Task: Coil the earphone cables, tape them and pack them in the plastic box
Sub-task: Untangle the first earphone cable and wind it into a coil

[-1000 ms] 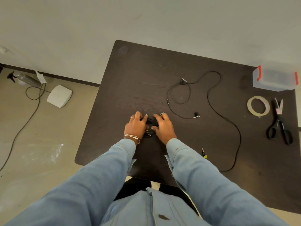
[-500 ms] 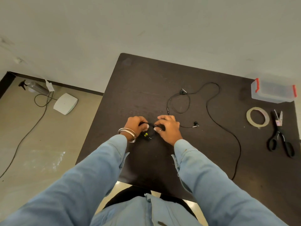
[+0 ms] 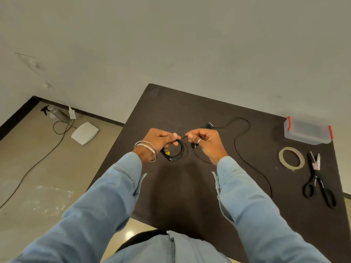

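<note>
Both hands have lifted off the table (image 3: 190, 186): the left hand (image 3: 159, 140) grips the coiled cable (image 3: 177, 151) (yellow tag showing), the right hand (image 3: 206, 141) pinches its loose end. Tape (image 3: 291, 158), scissors (image 3: 319, 184) and plastic box (image 3: 307, 132) lie far right.

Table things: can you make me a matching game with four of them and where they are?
Things:
1. coil
2. box
3. tape
4. scissors

Places:
A. lying flat between the box and the scissors
B. at the far right corner of the table, lid on
C. held in the left hand
D. nearest the right edge, handles toward the person

Pairs: 1-C, 2-B, 3-A, 4-D
</note>
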The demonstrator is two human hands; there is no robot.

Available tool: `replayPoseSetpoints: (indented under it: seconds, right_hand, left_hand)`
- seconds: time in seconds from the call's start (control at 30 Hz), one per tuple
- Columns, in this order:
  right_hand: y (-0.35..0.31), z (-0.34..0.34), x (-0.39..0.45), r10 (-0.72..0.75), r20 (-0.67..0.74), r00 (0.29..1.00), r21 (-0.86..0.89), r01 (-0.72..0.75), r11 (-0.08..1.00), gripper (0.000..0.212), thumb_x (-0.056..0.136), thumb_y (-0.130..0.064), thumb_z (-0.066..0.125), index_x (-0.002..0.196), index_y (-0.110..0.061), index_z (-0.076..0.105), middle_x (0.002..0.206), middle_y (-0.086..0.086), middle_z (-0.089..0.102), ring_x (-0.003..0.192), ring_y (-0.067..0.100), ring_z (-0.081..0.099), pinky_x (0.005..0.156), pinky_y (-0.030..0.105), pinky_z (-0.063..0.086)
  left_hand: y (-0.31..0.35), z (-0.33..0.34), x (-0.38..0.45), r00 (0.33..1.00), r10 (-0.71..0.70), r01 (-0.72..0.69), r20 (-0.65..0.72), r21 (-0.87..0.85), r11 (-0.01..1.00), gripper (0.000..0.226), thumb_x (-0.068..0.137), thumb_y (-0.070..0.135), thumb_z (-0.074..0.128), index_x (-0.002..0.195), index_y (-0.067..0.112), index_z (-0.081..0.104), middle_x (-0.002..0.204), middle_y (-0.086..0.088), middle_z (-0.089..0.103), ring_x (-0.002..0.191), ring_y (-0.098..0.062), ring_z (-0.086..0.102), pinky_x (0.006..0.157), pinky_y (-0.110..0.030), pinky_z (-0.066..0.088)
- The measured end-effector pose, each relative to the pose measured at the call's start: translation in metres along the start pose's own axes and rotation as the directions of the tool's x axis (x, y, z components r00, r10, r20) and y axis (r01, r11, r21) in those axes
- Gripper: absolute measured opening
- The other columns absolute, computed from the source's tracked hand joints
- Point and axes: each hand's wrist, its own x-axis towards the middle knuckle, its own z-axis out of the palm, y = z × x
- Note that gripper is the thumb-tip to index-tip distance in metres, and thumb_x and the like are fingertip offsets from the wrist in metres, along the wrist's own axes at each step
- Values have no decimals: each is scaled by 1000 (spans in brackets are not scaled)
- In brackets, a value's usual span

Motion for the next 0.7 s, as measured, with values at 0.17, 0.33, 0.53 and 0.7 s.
replayPoseSetpoints:
  seconds: [0.17,0.33,0.53,0.7]
  right_hand:
    - [-15,1,1,-60,-122,991,43,66,997,8,81,0,70,88,-2,68,79,8,67,72,13,62,69,21,50]
    - [-20,3,-12,59,31,998,212,-64,975,28,99,-21,47,93,-8,71,83,2,73,86,14,68,78,28,52]
    - [-28,0,-16,-4,154,988,238,-33,971,37,79,-27,69,109,-7,61,99,6,70,97,22,66,91,47,51]
    - [-23,2,-13,-183,-12,983,-371,165,914,23,77,-12,76,97,-17,65,97,9,58,83,13,56,77,24,47]
  left_hand:
    - [14,16,-14,996,38,-21,77,-213,977,17,90,3,56,101,1,68,68,-9,65,46,-9,43,46,-21,44]
    - [23,27,-18,985,166,-173,-54,-201,964,17,90,0,55,102,6,67,68,-8,67,51,-12,54,53,-23,53]
    - [30,35,-24,938,316,-307,-143,80,948,12,90,4,57,96,8,67,65,-4,62,45,-3,47,48,-21,48]
    - [33,36,-29,942,301,-279,-146,152,948,14,91,9,57,89,11,71,59,4,62,46,-3,45,47,-19,45]
